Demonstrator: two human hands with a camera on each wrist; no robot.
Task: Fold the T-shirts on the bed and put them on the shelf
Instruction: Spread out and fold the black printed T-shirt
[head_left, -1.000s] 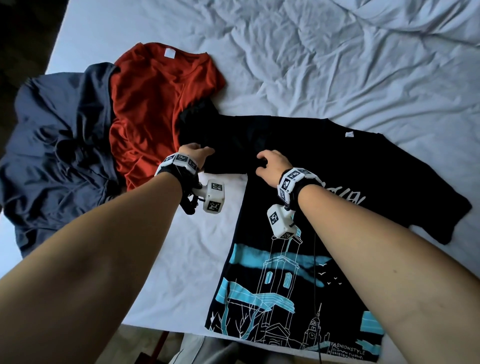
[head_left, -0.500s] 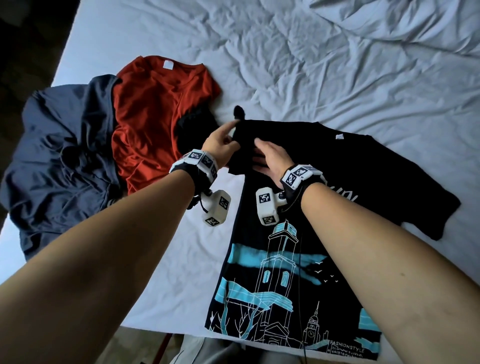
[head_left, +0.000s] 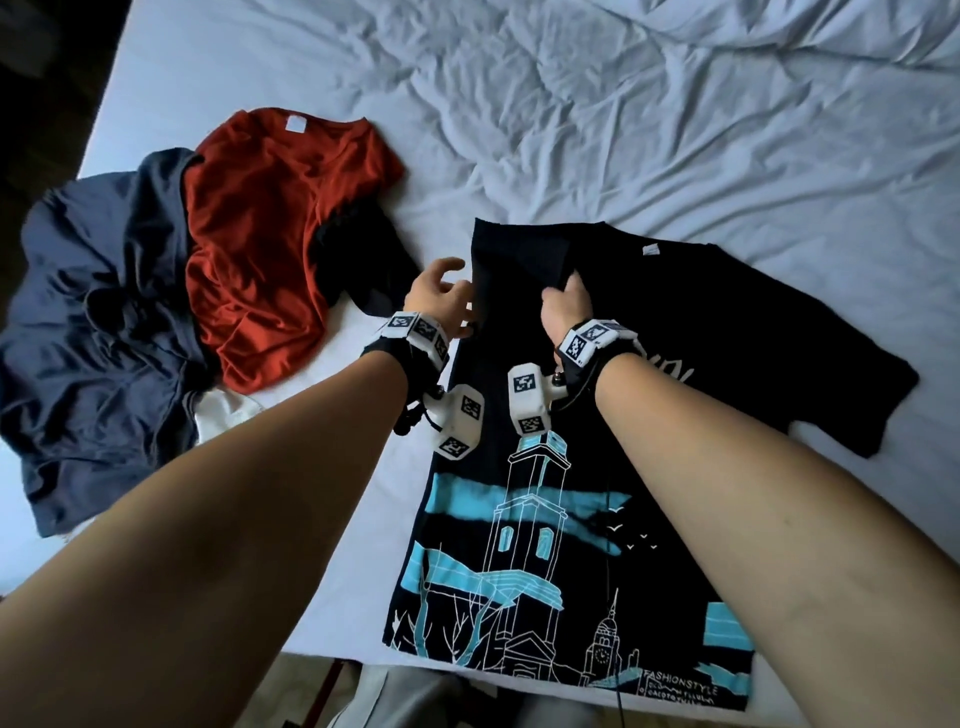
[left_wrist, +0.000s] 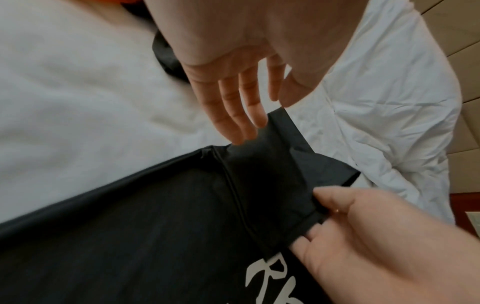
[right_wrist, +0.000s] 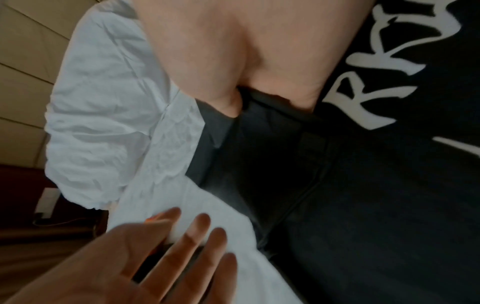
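Head view: sleeve now folded inward.

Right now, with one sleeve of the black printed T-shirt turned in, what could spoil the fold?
Only the right hand pinches the folded sleeve of the black printed T-shirt; the left hand hangs open beside it, so the flap may spring back. The shirt's hem lies at the edge of the white bed sheet and might slide off. The other sleeve is still spread flat.
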